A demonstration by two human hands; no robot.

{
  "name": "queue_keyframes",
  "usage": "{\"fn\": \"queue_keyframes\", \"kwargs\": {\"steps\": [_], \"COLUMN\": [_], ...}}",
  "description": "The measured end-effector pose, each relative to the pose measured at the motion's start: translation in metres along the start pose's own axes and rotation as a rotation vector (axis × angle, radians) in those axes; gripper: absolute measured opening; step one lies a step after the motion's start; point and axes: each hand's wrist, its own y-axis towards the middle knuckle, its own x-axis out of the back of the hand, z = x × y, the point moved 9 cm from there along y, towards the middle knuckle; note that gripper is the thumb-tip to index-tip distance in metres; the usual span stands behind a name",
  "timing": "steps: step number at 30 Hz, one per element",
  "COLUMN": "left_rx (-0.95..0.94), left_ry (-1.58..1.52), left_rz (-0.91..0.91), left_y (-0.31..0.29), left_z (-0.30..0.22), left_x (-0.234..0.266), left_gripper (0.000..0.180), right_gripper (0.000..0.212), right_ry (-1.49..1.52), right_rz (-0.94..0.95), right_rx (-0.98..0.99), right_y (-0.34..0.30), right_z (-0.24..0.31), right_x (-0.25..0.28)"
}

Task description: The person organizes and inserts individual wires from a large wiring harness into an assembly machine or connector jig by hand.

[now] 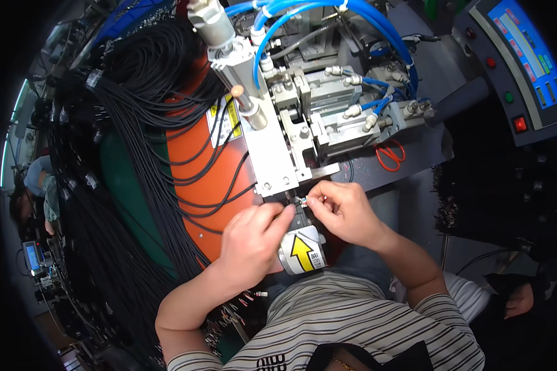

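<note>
Your right hand [348, 213], at 3 o'clock of the wire end [303, 201], pinches its coloured strands between thumb and forefinger. Your left hand [249, 240], at 8 o'clock, has its fingers curled, thumb close to the wire end; whether they grip it, you cannot tell. The wire end sits just below the press [273, 154]. Arrow-marked drum [301, 255]: 6 o'clock. Black cables [143, 142]: 10 o'clock. Control panel [512, 80]: 2 o'clock.
</note>
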Motion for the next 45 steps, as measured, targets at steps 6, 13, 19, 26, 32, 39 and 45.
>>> {"fn": "queue_keyframes", "kwargs": {"steps": [6, 13, 19, 26, 32, 39, 45], "left_rx": [0.026, 0.390, 0.888, 0.883, 0.891, 0.917, 0.851], "left_ry": [0.094, 0.281, -0.806, -1.179, -1.279, -1.388, -1.547], "left_rz": [-0.102, -0.450, -0.493, -0.423, -0.398, -0.546, -0.530], "left_y": [-0.025, -0.081, -0.114, -0.091, -0.080, -0.074, -0.058], "left_z": [0.021, 0.113, 0.235, 0.271, 0.275, 0.271, 0.248], "left_x": [0.015, 0.078, 0.055, 0.054, 0.049, 0.057, 0.068], "left_gripper": [0.035, 0.080, 0.106, 0.039, 0.026, 0.027, 0.027], "right_gripper": [0.010, 0.010, 0.027, 0.056, 0.061, 0.079, 0.068], "right_ry": [0.006, 0.041, -0.027, -0.165, -0.185, 0.141, 0.381], "right_rz": [-0.024, -0.197, 0.239, 0.555, 0.491, 0.391, 0.368], "right_rx": [0.008, 0.187, 0.457, 0.467, 0.410, 0.077, -0.030], "right_y": [0.004, -0.021, -0.024, -0.010, 0.004, 0.026, 0.065], "right_z": [-0.001, 0.037, 0.104, 0.108, 0.112, 0.095, 0.091], "right_x": [-0.002, 0.000, -0.079, -0.183, -0.210, -0.221, -0.236]}}
